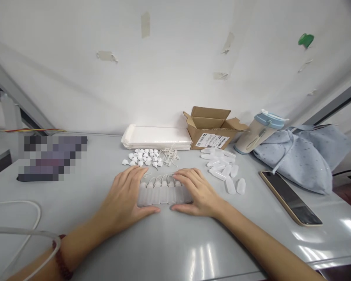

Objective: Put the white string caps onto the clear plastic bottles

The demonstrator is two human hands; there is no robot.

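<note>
A row of several small translucent plastic bottles (160, 195) lies side by side on the table, white caps and thin strings at the far end. My left hand (125, 195) curves round the left end of the row, thumb at the near side and fingers at the far side. Round the right end, my right hand (197, 191) grips in the same way. Behind the row are a pile of loose white caps (146, 157) and a tangle of white strings (169, 157). More translucent bottles (219, 164) lie loose beyond my right hand.
Against the wall stand a stack of white padded sheets (160, 136) and an open cardboard box (209, 134). At the right are a tumbler (257, 130), a blue cloth bag (304, 156) and a phone (291, 199). A white cable (38, 232) loops over my left forearm.
</note>
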